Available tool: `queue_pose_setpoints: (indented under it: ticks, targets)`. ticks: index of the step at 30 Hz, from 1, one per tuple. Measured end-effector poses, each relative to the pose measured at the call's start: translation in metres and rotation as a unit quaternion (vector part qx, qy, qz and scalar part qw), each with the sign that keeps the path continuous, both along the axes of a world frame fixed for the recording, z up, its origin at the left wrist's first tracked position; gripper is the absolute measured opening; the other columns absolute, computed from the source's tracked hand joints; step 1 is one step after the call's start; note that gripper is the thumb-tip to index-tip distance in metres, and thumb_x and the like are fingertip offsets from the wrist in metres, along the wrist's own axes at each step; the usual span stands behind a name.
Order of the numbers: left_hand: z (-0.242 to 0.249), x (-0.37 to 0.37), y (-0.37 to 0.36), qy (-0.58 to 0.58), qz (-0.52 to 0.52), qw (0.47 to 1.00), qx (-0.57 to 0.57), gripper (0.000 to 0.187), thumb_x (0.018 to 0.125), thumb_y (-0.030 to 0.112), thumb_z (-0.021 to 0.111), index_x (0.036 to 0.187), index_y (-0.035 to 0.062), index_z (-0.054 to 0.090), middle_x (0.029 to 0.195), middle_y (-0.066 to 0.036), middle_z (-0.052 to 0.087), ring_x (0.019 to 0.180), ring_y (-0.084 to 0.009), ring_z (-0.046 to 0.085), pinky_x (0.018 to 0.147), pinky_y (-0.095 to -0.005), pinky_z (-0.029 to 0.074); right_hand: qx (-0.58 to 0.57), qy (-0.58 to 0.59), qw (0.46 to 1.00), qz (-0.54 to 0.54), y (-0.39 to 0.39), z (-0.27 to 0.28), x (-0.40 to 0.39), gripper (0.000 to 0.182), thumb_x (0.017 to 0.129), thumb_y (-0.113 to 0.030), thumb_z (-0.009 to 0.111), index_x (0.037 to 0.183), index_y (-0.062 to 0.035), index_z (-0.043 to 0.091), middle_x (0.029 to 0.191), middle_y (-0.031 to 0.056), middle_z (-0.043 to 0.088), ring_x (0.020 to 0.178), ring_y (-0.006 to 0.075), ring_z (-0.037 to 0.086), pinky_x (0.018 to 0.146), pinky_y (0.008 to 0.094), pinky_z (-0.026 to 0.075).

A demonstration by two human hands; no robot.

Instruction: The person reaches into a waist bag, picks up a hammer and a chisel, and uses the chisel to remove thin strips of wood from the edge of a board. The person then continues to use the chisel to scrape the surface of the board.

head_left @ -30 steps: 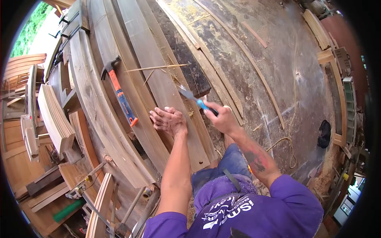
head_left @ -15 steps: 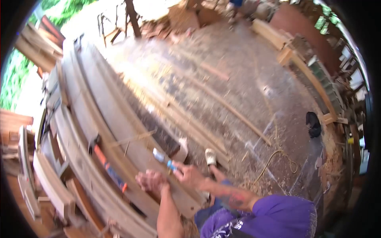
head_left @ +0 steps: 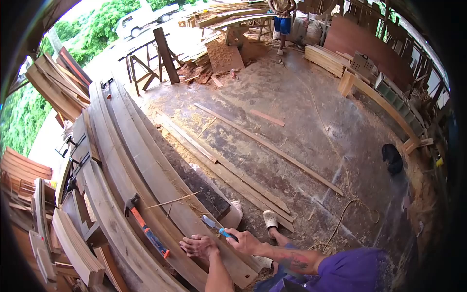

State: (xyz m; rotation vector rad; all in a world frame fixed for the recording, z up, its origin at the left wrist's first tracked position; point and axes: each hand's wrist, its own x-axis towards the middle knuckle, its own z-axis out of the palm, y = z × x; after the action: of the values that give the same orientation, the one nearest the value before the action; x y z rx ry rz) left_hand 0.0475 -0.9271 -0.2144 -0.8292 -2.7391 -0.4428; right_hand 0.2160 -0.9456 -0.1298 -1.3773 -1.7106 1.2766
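My right hand (head_left: 245, 242) is closed around the blue handle of a chisel (head_left: 224, 231). The chisel's flat metal blade points up and left, over the face of a long curved wooden board (head_left: 177, 207). Flat on the wood, just left of the chisel, lies my left hand (head_left: 199, 246) with its fingers apart and nothing in it. A claw hammer (head_left: 146, 228) with an orange and blue handle rests on the neighbouring boards, left of my hands. Thin wood strips (head_left: 172, 200) lie across the board ahead of the blade.
More curved boards (head_left: 78, 248) are stacked at the left, with black clamps (head_left: 73, 146) beyond. Long planks (head_left: 243, 187) and a cord (head_left: 348, 204) lie on the shaving-strewn floor. A person in blue shorts (head_left: 282, 24) stands far back near piled lumber (head_left: 233, 19).
The view has tilted upward and sharpened, so the scene sits lower in the picture. Both hands keep about the same place over the board; the left fingers look more spread.
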Motion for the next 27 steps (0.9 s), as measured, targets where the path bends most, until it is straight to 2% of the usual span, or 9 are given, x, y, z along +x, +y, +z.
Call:
queue_pose_setpoints:
  ticks: [6, 9, 12, 18, 25, 27]
  targets:
    - [0.001, 0.001, 0.001, -0.006, 0.005, 1.0, 0.001, 0.048, 0.098, 0.025, 0.046, 0.139, 0.0005, 0.043, 0.147, -0.024, 0.042, 0.137, -0.037, 0.041, 0.109, -0.0563, 0.031, 0.025, -0.027, 0.999, 0.036, 0.007, 0.008, 0.007, 0.042, 0.095, -0.028, 0.058, 0.133, -0.0112, 0.053, 0.078, 0.0287, 0.064, 0.075, 0.0444, 0.067, 0.064, 0.0493, 0.052]
    - [0.001, 0.001, 0.001, -0.026, 0.012, 0.999, -0.014, 0.049, 0.1, 0.028, 0.042, 0.141, 0.0021, 0.041, 0.15, -0.022, 0.04, 0.139, -0.0346, 0.038, 0.111, -0.055, 0.028, -0.001, -0.066, 0.995, 0.069, 0.016, 0.019, 0.012, 0.034, 0.096, -0.019, 0.055, 0.125, -0.002, 0.054, 0.102, 0.0211, 0.065, 0.071, 0.0429, 0.066, 0.063, 0.0506, 0.052]
    - [-0.006, -0.001, 0.001, -0.013, 0.008, 1.0, -0.006, 0.05, 0.099, 0.029, 0.043, 0.141, 0.0021, 0.041, 0.149, -0.022, 0.04, 0.139, -0.0344, 0.038, 0.111, -0.0552, 0.028, 0.059, -0.061, 0.993, 0.081, 0.019, 0.018, 0.014, 0.031, 0.096, -0.019, 0.055, 0.122, -0.002, 0.056, 0.111, 0.0197, 0.063, 0.07, 0.0434, 0.065, 0.062, 0.0514, 0.052]
    - [0.0, 0.0, 0.002, -0.009, 0.001, 1.0, 0.003, 0.048, 0.097, 0.025, 0.046, 0.138, 0.0, 0.043, 0.147, -0.024, 0.042, 0.138, -0.0355, 0.04, 0.108, -0.0553, 0.031, 0.041, -0.057, 0.994, 0.079, 0.019, 0.023, 0.013, 0.032, 0.096, -0.021, 0.055, 0.123, -0.0034, 0.056, 0.103, 0.0227, 0.064, 0.071, 0.0452, 0.065, 0.062, 0.0534, 0.051]
    - [-0.002, -0.001, 0.001, -0.01, -0.001, 1.0, 0.008, 0.048, 0.097, 0.026, 0.045, 0.138, -0.0006, 0.044, 0.147, -0.025, 0.043, 0.138, -0.0364, 0.04, 0.109, -0.0562, 0.03, 0.036, -0.053, 0.995, 0.075, 0.016, -0.016, 0.011, 0.035, 0.096, -0.025, 0.055, 0.126, -0.0066, 0.053, 0.092, 0.0248, 0.066, 0.072, 0.0468, 0.065, 0.062, 0.0542, 0.051]
    - [0.004, 0.001, 0.001, -0.016, 0.0, 1.0, 0.004, 0.048, 0.097, 0.026, 0.045, 0.138, -0.0007, 0.043, 0.147, -0.025, 0.042, 0.138, -0.0363, 0.04, 0.109, -0.0563, 0.03, -0.009, -0.053, 0.996, 0.064, 0.018, 0.01, 0.013, 0.035, 0.096, -0.024, 0.055, 0.126, -0.0067, 0.053, 0.09, 0.0251, 0.065, 0.072, 0.0466, 0.065, 0.061, 0.0542, 0.051]
